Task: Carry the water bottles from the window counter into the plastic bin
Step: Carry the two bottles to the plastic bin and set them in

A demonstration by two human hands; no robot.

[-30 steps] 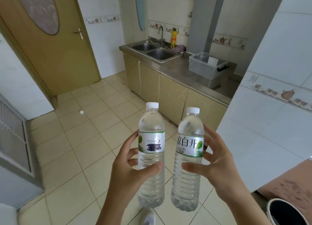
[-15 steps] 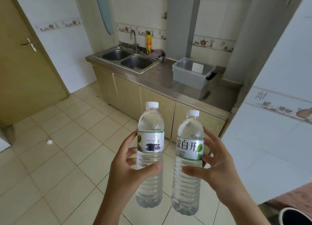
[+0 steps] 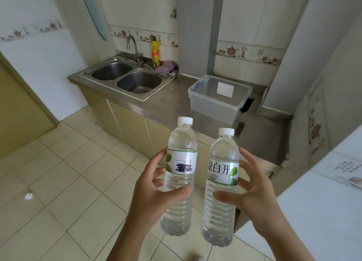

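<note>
I hold two clear water bottles with white caps and green-white labels upright in front of me. My left hand (image 3: 154,198) grips the left bottle (image 3: 181,143) around its middle. My right hand (image 3: 254,198) grips the right bottle (image 3: 223,153), whose label shows large characters. Both bottles hang over the tiled floor, short of the counter. The translucent plastic bin (image 3: 213,107) stands open on the steel counter beyond the bottles; a white label shows on its far wall and nothing else shows inside.
A steel double sink (image 3: 127,80) with a tap lies left of the bin, with a yellow bottle (image 3: 155,52) and a purple cloth (image 3: 166,66) behind it. A grey column (image 3: 197,31) rises behind the bin. A white tiled wall corner (image 3: 313,192) juts in at the right.
The view has come closer to the counter and turned right; the bin and sink look larger and nearer. The door has slid out to the left. My grip on both bottles is the same.
</note>
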